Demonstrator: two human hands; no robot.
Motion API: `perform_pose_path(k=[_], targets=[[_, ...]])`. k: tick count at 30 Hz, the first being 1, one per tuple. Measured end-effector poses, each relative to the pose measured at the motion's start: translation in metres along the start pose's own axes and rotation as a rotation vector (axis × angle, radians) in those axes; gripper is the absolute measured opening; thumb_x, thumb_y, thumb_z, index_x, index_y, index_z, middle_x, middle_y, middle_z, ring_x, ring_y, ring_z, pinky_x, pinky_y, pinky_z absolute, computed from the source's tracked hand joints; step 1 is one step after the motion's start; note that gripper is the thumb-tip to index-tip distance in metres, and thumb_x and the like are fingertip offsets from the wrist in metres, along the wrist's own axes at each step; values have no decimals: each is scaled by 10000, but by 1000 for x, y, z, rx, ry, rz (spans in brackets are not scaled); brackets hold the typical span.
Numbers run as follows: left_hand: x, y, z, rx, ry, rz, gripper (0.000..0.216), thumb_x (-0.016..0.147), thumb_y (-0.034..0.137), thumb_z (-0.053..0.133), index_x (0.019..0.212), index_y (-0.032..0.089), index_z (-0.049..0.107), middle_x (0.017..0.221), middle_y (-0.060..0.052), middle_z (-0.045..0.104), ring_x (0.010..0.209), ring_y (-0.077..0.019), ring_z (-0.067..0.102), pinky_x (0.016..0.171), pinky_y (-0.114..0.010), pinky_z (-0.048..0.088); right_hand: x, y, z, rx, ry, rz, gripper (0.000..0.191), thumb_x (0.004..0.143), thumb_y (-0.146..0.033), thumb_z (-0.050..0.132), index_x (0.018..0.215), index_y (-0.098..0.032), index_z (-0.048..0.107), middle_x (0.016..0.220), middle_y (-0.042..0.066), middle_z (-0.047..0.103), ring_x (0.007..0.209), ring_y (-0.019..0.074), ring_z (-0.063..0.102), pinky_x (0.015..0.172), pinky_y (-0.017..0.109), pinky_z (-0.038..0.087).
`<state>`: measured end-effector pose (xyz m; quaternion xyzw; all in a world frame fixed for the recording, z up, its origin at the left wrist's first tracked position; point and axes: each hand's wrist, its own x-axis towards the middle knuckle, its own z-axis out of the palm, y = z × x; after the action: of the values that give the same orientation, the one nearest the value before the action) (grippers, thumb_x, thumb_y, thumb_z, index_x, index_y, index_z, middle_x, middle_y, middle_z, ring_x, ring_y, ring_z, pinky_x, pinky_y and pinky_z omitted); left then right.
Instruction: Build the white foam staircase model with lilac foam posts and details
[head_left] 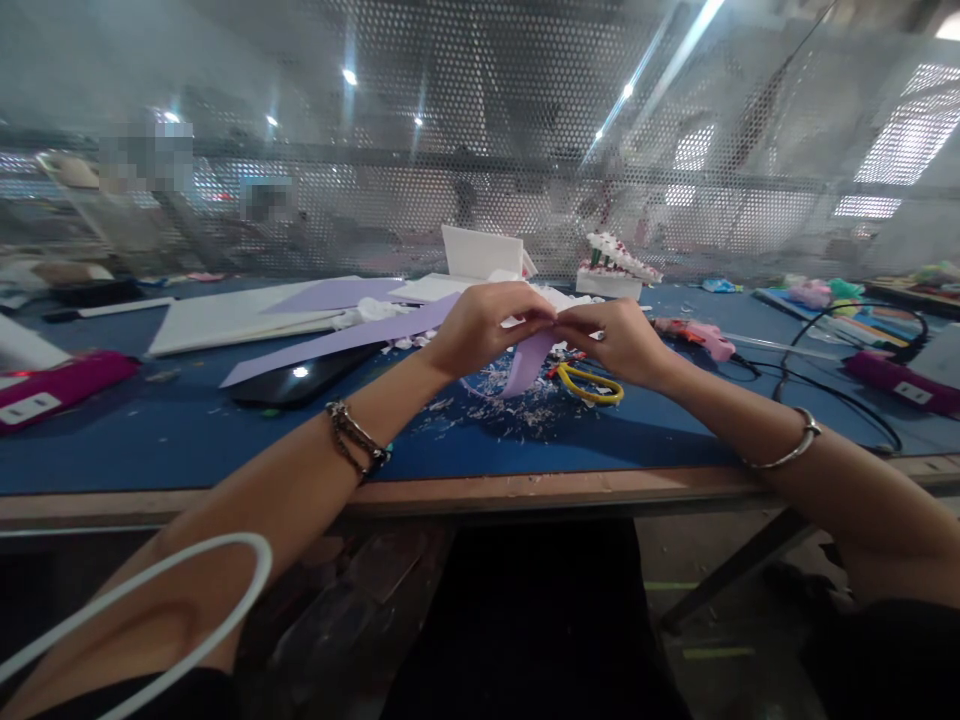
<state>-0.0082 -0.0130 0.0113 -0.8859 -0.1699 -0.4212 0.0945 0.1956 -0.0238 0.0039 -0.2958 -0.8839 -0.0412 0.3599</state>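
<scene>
Both hands meet above the middle of the blue table. My left hand pinches a lilac paper strip, whose loose end curls down below the fingers. My right hand has its fingertips closed on the same strip, touching the left fingertips. Beneath them lie small white and lilac scraps and scissors with yellow handles, their blades partly hidden. A longer lilac paper sheet slants from behind the left wrist over a black phone-like slab.
White boards lie at back left. A white box with a flower-topped piece stands behind the right hand. Pink glue gun, black cable and purple power strip are at right; another purple power strip is at left.
</scene>
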Motion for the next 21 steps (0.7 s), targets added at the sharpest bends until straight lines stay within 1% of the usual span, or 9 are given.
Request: perform_pose_path(k=[2,5,9,12,14,17,21], targets=[[1,-1,0,-33,24,4,106,842,261,580,840,225,679,828,-39,708,730,-142,623,681,-268,486,1,1,-1,12,-12,-9,253,883,-286,491,883,-136,695,712,23,665,615,80,533,614,207,372],[1,0,1,-54,40,20,112,837,239,587,840,172,676,800,-44,698,681,-114,610,632,-232,479,1,1,-1,15,-1,4,255,888,-289,488,857,-145,696,692,13,661,595,74,529,605,204,373],[1,2,4,-82,31,-69,121,818,256,604,843,158,670,794,-30,695,681,-105,616,644,-211,479,1,1,-1,-42,29,-2,251,883,-290,500,850,-134,694,705,29,670,610,85,554,608,210,370],[0,3,7,-96,29,-149,175,812,315,602,858,158,664,785,-25,697,693,-114,627,677,-220,487,0,1,-1,-146,35,-30,259,891,-290,482,889,-138,691,771,53,689,670,109,582,625,225,364],[-1,2,9,-105,35,-187,212,812,352,599,851,154,663,765,-26,696,684,-118,626,668,-221,484,0,2,-1,-194,35,-35,254,891,-282,472,911,-148,687,793,53,692,687,116,587,628,231,358],[-2,1,10,-116,43,-206,236,815,371,600,835,146,668,742,-28,693,668,-117,616,647,-216,471,-1,3,-1,-213,54,-27,235,882,-261,474,903,-151,681,792,45,690,680,113,586,626,230,355],[-2,1,10,-119,44,-194,243,832,371,585,842,145,671,757,-34,697,677,-117,616,649,-215,463,-2,2,0,-205,75,-44,231,882,-259,480,880,-144,681,805,47,693,684,115,595,626,228,359]])
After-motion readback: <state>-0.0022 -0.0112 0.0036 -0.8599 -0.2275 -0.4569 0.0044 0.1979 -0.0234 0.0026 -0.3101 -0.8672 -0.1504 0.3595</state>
